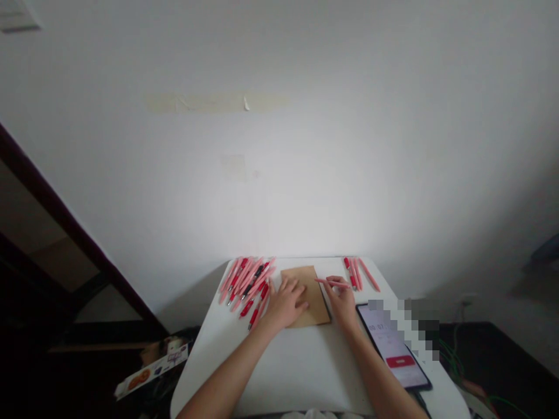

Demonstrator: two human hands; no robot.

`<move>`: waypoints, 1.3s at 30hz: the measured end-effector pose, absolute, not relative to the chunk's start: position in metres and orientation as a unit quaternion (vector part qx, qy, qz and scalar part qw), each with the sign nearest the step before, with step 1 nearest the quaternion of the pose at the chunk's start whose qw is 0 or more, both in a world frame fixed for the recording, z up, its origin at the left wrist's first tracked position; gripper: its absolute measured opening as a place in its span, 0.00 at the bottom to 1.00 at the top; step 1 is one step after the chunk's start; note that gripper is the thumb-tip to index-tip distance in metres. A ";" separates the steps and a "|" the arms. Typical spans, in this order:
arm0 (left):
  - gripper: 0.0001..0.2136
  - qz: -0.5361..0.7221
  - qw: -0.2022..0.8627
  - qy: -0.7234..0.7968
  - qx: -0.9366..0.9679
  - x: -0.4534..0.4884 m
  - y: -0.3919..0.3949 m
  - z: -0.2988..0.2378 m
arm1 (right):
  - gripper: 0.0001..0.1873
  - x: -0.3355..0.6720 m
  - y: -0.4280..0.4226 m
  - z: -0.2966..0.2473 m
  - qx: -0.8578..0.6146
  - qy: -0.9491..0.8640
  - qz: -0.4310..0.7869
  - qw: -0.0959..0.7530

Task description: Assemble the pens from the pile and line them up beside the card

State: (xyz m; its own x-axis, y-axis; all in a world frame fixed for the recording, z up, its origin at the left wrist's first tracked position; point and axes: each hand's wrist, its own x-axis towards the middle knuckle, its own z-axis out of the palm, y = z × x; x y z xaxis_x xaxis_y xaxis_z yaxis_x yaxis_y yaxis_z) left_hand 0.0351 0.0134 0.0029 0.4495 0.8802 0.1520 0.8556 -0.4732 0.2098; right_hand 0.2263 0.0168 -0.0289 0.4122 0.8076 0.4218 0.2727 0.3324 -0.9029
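A brown paper envelope [311,288] lies flat on the small white table [301,372]. My left hand [286,304] rests on it, fingers spread and pressing it down. My right hand [341,299] sits at the envelope's right edge, fingers closed on a pink pen [332,283] that points left over the envelope. A heap of several pink and red pens [248,282] lies left of the envelope. A smaller group of pink and red pens [358,273] lies at the table's far right corner.
A phone [393,349] with a lit screen lies on the table's right side, near my right forearm. A white wall stands right behind the table. Dark floor, a printed leaflet [152,369] and cables lie beside the table.
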 end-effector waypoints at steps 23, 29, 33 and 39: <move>0.18 0.174 0.027 0.491 0.853 0.031 0.011 -0.024 | 0.10 0.215 0.039 -0.022 -0.548 -0.586 0.197 0.563; 0.19 0.164 0.041 0.487 0.857 0.027 0.011 -0.023 | 0.09 0.220 0.036 -0.025 -0.530 -0.605 0.185 0.565; 0.20 0.164 0.042 0.487 0.857 0.027 0.010 -0.021 | 0.10 0.221 0.038 -0.029 -0.525 -0.632 0.176 0.542; 0.19 0.157 0.045 0.491 0.856 0.028 0.008 -0.017 | 0.12 0.220 0.041 -0.033 -0.536 -0.641 0.149 0.529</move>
State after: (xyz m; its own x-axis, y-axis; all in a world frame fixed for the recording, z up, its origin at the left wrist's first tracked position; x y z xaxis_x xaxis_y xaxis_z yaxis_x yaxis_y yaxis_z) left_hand 0.0278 0.0082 -0.0168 0.4687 0.8542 0.2252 0.8257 -0.5142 0.2318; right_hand 0.2204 0.0409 -0.0332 0.1331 0.8446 0.5185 0.5298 0.3815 -0.7574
